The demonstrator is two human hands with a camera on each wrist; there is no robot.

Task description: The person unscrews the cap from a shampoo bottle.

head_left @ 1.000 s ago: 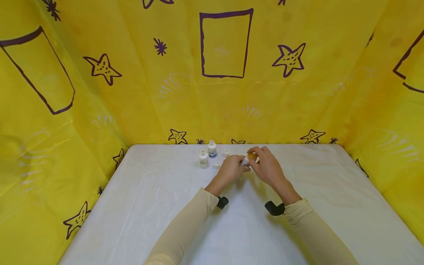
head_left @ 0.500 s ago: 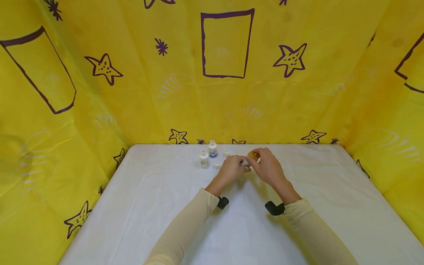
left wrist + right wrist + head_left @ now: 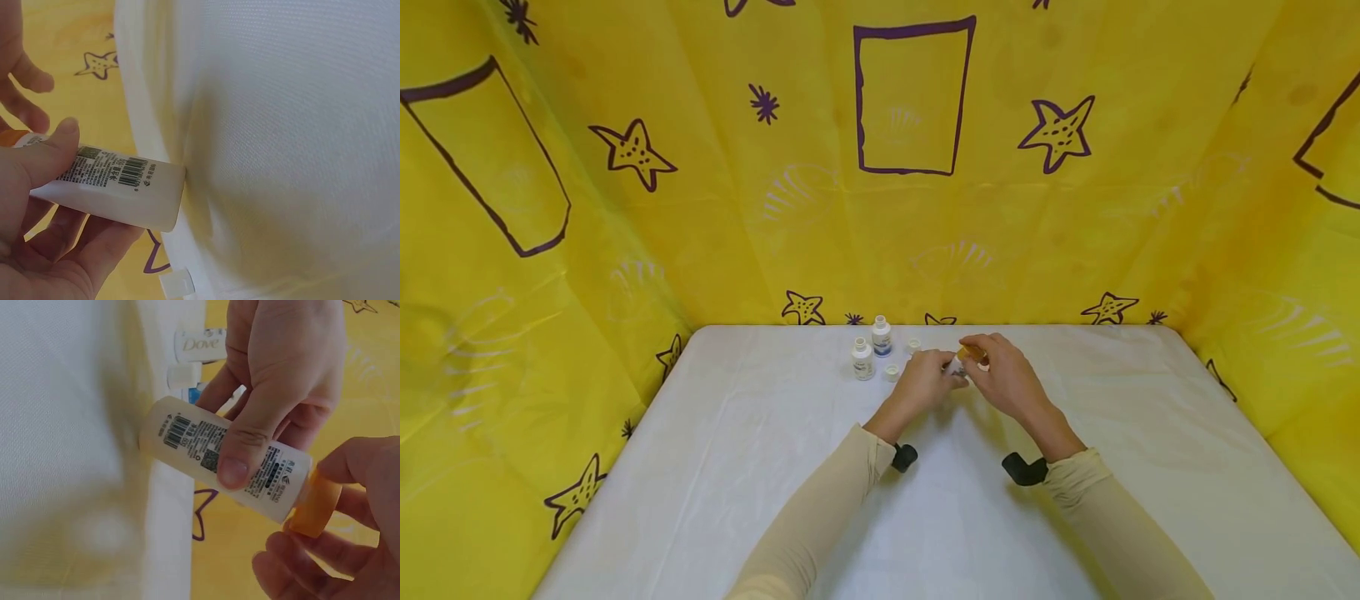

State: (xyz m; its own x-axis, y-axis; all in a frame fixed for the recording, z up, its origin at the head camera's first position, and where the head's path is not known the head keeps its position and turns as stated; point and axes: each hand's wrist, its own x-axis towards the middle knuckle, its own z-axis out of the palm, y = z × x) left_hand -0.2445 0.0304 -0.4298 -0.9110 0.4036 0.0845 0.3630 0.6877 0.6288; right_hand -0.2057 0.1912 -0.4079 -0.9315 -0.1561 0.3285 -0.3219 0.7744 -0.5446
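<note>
My left hand (image 3: 923, 382) grips a small white bottle (image 3: 181, 440) with a printed label and barcode, held tilted over the table. In the right wrist view its thumb presses on the label. An orange cap (image 3: 317, 505) sits at the bottle's top end, a little of the white neck showing beside it. My right hand (image 3: 1007, 382) pinches this cap between thumb and fingers. In the left wrist view the bottle's base (image 3: 159, 194) points toward the table, and the cap is mostly hidden by the left hand.
Two uncapped white bottles, a front one (image 3: 862, 363) and a back one (image 3: 882, 338) with a blue label, stand left of the hands. Beside them lie two white caps, one nearer (image 3: 892, 372) and one farther (image 3: 913, 344). A yellow patterned curtain (image 3: 910, 225) borders the white table (image 3: 760, 467).
The right hand's fingers have shifted around the orange cap, and the cap's angle has changed. The left hand and the standing bottles have stayed in place.
</note>
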